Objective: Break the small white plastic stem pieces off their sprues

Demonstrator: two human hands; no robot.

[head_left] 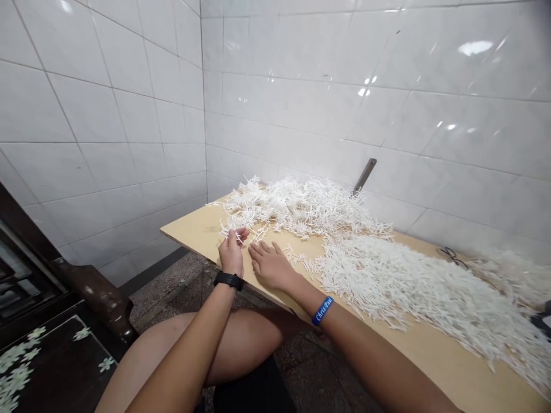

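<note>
My left hand [232, 252], with a black band on its wrist, is closed with its thumb and fingers on a white branched piece [226, 229] above the left part of the wooden board [185, 225]. Just right of it, my right hand [272, 265] lies palm down near the board's front edge, fingers stretched out. Whether anything is under its palm is hidden. Beyond both hands spreads a tangled heap of white branched pieces [297, 201]. A heap of small loose white sticks [400, 275] lies to the right, some of them strewn close to my right fingers.
A flat metal bar [365, 175] sticks up behind the heap, by the tiled wall [301, 103]. A dark thin loop [451, 257] lies at the board's back right. At lower left, a dark wooden chair [94, 292] holds several pale flower-shaped pieces [17, 367].
</note>
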